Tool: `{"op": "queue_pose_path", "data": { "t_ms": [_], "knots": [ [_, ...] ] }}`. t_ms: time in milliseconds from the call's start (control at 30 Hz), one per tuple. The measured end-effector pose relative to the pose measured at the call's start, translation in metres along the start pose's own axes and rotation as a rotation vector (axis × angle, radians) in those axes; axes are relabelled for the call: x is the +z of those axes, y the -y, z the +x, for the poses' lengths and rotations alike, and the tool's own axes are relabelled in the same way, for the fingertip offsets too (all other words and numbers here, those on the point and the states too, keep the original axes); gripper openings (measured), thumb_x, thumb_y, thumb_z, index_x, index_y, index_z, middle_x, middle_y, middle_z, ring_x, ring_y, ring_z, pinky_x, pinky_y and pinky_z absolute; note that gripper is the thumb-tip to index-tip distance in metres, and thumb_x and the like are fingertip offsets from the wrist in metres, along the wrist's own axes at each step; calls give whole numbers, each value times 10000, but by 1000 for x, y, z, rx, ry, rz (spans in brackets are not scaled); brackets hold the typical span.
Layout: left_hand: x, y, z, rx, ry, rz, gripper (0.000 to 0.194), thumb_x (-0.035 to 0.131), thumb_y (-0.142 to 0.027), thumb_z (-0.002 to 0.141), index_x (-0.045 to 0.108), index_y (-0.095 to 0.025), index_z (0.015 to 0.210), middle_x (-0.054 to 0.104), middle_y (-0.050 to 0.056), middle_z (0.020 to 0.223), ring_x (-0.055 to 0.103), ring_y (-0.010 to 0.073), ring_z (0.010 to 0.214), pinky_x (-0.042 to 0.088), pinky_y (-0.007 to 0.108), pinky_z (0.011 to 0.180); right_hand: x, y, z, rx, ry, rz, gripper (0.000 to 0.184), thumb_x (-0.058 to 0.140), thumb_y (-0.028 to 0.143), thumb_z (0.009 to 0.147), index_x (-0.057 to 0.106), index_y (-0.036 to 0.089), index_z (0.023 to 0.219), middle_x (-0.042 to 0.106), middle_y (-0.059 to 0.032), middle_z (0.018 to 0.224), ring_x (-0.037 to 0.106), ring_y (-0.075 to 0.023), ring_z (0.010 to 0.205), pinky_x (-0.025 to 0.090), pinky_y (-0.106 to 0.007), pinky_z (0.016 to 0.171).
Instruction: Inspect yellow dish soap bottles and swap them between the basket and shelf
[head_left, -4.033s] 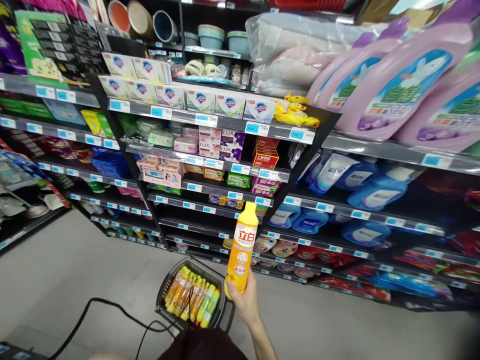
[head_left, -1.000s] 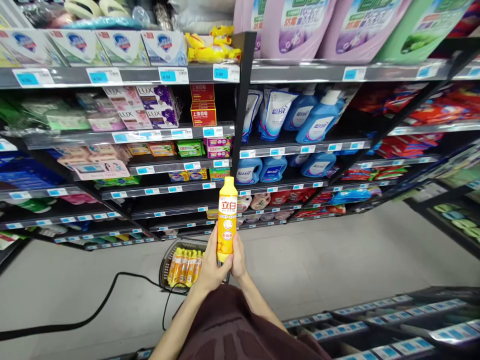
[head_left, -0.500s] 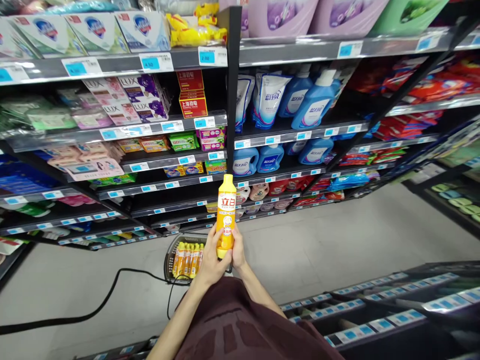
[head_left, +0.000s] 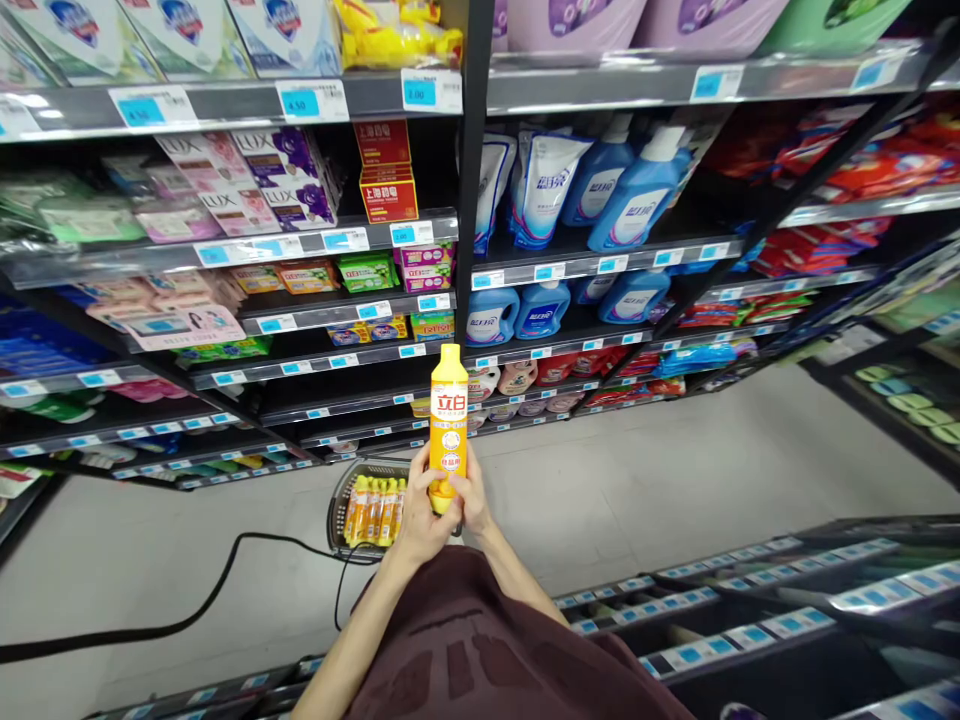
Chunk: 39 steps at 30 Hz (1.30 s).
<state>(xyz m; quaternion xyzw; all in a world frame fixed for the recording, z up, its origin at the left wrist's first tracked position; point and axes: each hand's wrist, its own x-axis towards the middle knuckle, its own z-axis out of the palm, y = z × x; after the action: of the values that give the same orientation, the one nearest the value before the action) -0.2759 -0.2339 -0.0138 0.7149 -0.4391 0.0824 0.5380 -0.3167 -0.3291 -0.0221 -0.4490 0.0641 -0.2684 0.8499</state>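
A yellow dish soap bottle [head_left: 449, 420] with a yellow cap stands upright in front of me, its printed label towards me. My left hand [head_left: 421, 510] wraps the lower left side of it, and my right hand [head_left: 471, 492] grips the lower right side. Both thumbs press near the base; the fingers behind the bottle are hidden. Just left of my hands, on the floor, is a dark shopping basket [head_left: 335, 510]. Several similar yellow bottles [head_left: 375, 508] stand packed together inside it.
Shelves ahead carry boxed soaps [head_left: 251, 180], blue detergent bottles [head_left: 637, 205] and refill pouches [head_left: 546, 190]. A black cable [head_left: 217, 590] crosses the grey floor [head_left: 645, 470] on the left. Another shelf unit [head_left: 720, 620] with price tags stands close by at lower right.
The view has shifted slightly, so the shelves sit a little higher in the picture. Both hands keep hold of the dish soap bottle, which appears marginally further left.
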Motion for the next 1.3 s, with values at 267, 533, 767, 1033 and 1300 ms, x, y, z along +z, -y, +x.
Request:
{"op": "queue_pose_path", "data": {
  "t_ms": [267,533,767,1033,1300],
  "knots": [
    [-3,6,1,-49,-3,-52,384,619,-178,862,396,-250,1166,391,173,1471,473,303,1357,508,519,991,3,-6,8,39,-20,25,373,575,329,759,589,217,1115,654,-53,1019,636,-221,906,550,-346,824],
    [-4,9,4,-77,-6,-67,511,620,-169,844,353,-243,1274,368,196,1487,417,325,1401,498,526,997,11,-5,13,75,-64,104,267,537,352,814,584,221,1042,674,-49,1006,651,-231,947,557,-339,806],
    [-6,11,1,-77,-1,-51,556,615,-189,838,368,-235,1334,358,187,1507,403,330,1414,477,541,1035,12,-6,12,79,-98,15,293,547,427,842,599,219,1043,664,-41,985,644,-207,850,545,-330,795],
    [-10,5,2,-38,25,9,617,587,-182,816,368,-247,1389,362,160,1490,429,319,1380,450,561,1061,10,-2,9,37,-87,-22,239,569,411,878,611,217,1010,629,-12,901,592,-172,779,512,-280,723],
    [-3,2,-2,-14,42,64,612,594,-176,800,409,-236,1379,382,169,1473,469,336,1339,468,568,1035,2,0,3,61,-137,-97,280,571,429,883,610,207,1050,669,-33,999,630,-195,869,520,-300,787]
  ]
}}
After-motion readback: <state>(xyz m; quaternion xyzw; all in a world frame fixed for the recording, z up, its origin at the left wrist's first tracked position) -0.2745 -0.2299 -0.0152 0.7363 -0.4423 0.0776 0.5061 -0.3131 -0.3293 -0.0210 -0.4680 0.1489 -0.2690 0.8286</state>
